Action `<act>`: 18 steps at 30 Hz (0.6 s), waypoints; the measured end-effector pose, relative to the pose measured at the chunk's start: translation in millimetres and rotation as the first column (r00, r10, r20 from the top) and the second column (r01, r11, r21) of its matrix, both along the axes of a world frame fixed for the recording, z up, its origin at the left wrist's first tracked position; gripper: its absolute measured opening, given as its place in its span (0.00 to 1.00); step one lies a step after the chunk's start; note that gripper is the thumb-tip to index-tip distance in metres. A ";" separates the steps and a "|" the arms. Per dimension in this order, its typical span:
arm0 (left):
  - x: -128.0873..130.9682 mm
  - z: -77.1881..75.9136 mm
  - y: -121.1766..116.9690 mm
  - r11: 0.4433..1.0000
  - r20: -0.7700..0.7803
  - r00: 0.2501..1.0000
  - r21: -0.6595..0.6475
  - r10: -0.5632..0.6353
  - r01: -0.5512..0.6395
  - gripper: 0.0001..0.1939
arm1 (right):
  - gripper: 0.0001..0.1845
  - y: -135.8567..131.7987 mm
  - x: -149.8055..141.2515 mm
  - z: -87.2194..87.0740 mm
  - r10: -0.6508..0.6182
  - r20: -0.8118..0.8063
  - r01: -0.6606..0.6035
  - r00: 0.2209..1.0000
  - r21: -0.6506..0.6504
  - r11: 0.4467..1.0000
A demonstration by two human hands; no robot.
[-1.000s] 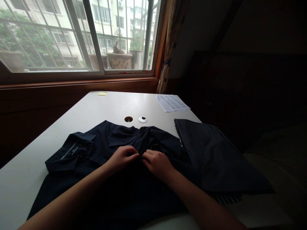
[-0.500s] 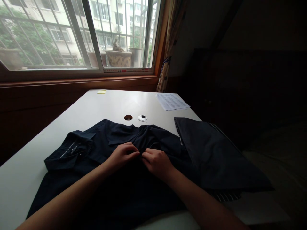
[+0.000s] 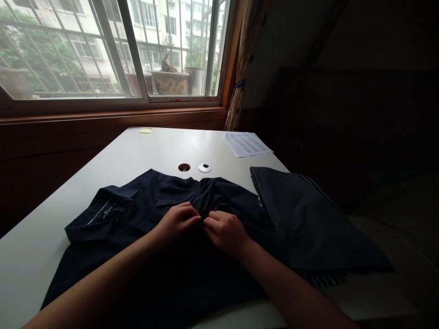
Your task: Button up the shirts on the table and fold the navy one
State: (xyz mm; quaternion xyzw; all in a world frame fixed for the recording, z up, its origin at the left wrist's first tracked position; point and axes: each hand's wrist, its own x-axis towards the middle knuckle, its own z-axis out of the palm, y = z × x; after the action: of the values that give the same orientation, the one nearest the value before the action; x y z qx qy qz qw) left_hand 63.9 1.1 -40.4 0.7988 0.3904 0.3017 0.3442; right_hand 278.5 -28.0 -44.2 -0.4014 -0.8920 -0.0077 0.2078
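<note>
Barely shifting from before, left hand point(image 3: 178, 219) and right hand point(image 3: 227, 230) each keep a pinching grip on the dark shirt point(image 3: 185, 274), lying lengthwise left to right across the white surface point(image 3: 103, 169), collar pointing left.

Across the tabletop's near edge point(image 3: 247, 315) my forearms point(image 3: 113, 269) slant inward, left hand point(image 3: 180, 218) and right hand point(image 3: 226, 230) nearly touching, fingers point(image 3: 192, 222) pinched.

Shirt point(image 3: 185, 274) on table point(image 3: 161, 153), papers point(image 3: 247, 144) behind

Navy shirt point(image 3: 192, 274), white tabletop point(image 3: 157, 151), small yellow note point(image 3: 146, 130)
</note>
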 end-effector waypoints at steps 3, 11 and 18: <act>0.7 2.9 -0.8 1.000 0.010 1.000 -0.015 0.003 -0.003 0.14 | 0.12 -0.6 0.2 2.0 0.014 0.000 -0.014 1.000 0.015 1.000; 1.1 7.7 -1.6 0.998 0.050 0.998 -0.053 0.029 -0.026 0.13 | 0.13 -0.4 2.1 2.5 0.046 -0.007 -0.046 0.999 0.064 0.997; 1.5 6.4 -1.0 0.995 0.048 0.998 -0.096 0.037 -0.032 0.13 | 0.13 -1.9 1.6 5.3 0.083 -0.004 -0.082 0.997 0.098 0.992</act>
State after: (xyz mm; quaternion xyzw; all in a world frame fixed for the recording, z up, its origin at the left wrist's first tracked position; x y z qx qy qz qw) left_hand 65.4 0.0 -34.0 0.7669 0.4095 0.3085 0.3861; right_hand 280.2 -29.9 -38.9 -0.3535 -0.9055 -0.0412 0.2312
